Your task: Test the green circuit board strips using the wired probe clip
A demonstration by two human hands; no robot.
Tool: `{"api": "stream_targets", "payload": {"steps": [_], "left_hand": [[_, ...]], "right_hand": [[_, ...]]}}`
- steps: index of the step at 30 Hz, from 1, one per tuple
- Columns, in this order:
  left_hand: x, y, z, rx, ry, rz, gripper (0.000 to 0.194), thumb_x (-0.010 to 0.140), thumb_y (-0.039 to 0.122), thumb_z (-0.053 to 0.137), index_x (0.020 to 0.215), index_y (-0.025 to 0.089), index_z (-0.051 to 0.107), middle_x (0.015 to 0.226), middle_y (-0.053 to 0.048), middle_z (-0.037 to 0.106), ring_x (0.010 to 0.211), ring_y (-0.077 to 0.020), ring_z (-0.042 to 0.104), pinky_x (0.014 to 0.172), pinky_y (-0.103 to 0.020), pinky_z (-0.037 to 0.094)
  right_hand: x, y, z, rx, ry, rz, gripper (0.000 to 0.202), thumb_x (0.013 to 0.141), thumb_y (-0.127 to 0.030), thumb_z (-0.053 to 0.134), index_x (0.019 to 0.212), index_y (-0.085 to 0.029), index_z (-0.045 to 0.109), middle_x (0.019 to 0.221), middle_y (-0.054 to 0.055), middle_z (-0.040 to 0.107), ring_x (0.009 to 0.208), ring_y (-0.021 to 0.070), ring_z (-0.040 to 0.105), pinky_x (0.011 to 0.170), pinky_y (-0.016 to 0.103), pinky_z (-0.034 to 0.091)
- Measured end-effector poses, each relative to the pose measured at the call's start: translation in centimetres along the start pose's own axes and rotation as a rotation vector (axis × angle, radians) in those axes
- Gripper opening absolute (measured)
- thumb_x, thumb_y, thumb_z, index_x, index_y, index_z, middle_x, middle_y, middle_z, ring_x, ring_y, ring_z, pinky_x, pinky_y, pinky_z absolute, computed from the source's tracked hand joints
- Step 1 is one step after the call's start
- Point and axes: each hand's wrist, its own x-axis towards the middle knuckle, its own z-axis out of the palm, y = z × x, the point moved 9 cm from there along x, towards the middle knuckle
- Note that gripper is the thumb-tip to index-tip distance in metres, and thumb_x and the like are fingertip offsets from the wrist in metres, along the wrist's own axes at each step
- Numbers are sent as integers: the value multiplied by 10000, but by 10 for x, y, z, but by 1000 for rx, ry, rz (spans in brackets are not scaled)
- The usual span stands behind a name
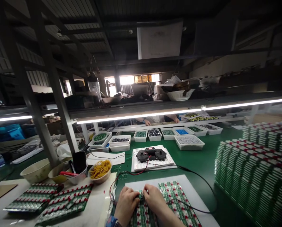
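My left hand [126,203] and my right hand [154,198] meet at the far end of a green circuit board panel [142,214] with white and red parts. Fingers and thumbs are closed at its edge, around a small dark piece too small to name. Beside my right hand lies a second circuit board panel [176,201], with a thin black cable across it. Both panels rest on a white foam sheet [190,183]. Beyond it, a black device with two round ends [151,154] sits on a white tray [135,165], with red and black wires leading from it.
White bins [189,146] of small parts line the back. Tall stacks of circuit boards [245,176] stand at right. At left are more panels [67,201], a bowl of yellow rubber bands [100,170] and a metal post [62,123]. Another person's hands [147,122] show beneath the lit shelf.
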Motion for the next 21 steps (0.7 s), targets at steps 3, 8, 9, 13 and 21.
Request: {"api": "stream_targets", "payload": {"steps": [3,8,9,13,21], "left_hand": [[1,0,0,-8,-4,7,217,836,228,562,957,276,735,837,-45,663,904,-241,532,854,-370,403],[1,1,-2,-33,-14,-10,234,820,233,557,954,270,744,825,-49,660,904,-238,522,854,-363,406],[1,1,-3,-37,-14,-21,236,818,232,556,953,268,746,824,-49,661,905,-237,520,856,-362,405],[0,0,-5,-57,4,-68,232,798,220,572,932,272,755,805,-43,661,901,-234,520,847,-349,405],[2,-1,-7,-82,10,-80,213,779,224,614,920,283,762,785,-38,671,891,-238,526,850,-347,410]], "right_hand": [[0,0,-1,28,-6,22,210,871,-172,500,845,-192,707,880,69,726,852,195,641,671,234,355],[-1,-2,-1,26,-21,30,214,878,-170,496,860,-194,708,898,68,725,875,197,640,697,235,363],[-1,-2,-1,18,-21,28,214,881,-168,493,867,-192,706,905,69,723,882,198,638,702,236,363],[-3,-4,-1,-27,-15,12,216,896,-178,475,896,-188,691,918,85,715,881,210,639,692,249,358],[-3,-4,-2,-38,19,13,200,894,-276,500,868,-201,683,887,82,716,845,223,648,652,260,346]]}}
